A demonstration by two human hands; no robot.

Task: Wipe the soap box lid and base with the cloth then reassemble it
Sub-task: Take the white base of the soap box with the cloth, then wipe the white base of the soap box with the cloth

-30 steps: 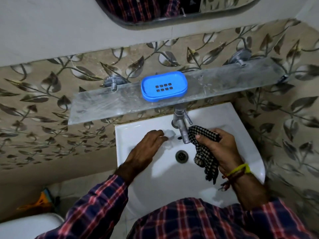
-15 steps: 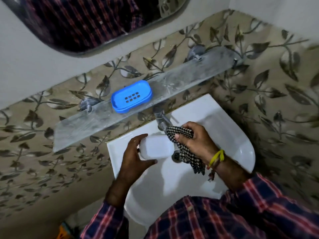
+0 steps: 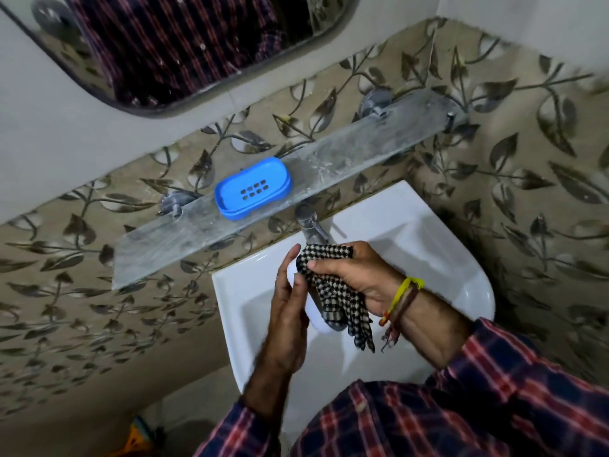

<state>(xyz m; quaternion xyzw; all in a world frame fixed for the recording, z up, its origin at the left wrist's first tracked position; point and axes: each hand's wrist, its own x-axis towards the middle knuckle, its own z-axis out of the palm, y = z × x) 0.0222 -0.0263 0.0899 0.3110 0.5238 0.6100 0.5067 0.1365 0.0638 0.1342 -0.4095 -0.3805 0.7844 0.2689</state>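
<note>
My left hand (image 3: 288,311) holds a white soap box lid (image 3: 315,319) on edge over the sink, mostly hidden by fingers and cloth. My right hand (image 3: 359,275) grips a black-and-white checked cloth (image 3: 333,291) and presses it against the lid's inner side; the cloth's tail hangs down toward the basin. The blue soap box base (image 3: 253,188), with several drain slots, lies on the glass shelf (image 3: 346,153), apart from both hands.
A white wash basin (image 3: 428,258) sits below the shelf, its metal tap (image 3: 311,225) just behind my hands. A mirror (image 3: 184,44) hangs above. Leaf-patterned tiles cover the wall. An orange object (image 3: 136,438) lies on the floor at the lower left.
My left hand picked the white lid up from the basin rim and turned it on edge. My right hand brought the cloth onto it. The camera tilted left.
</note>
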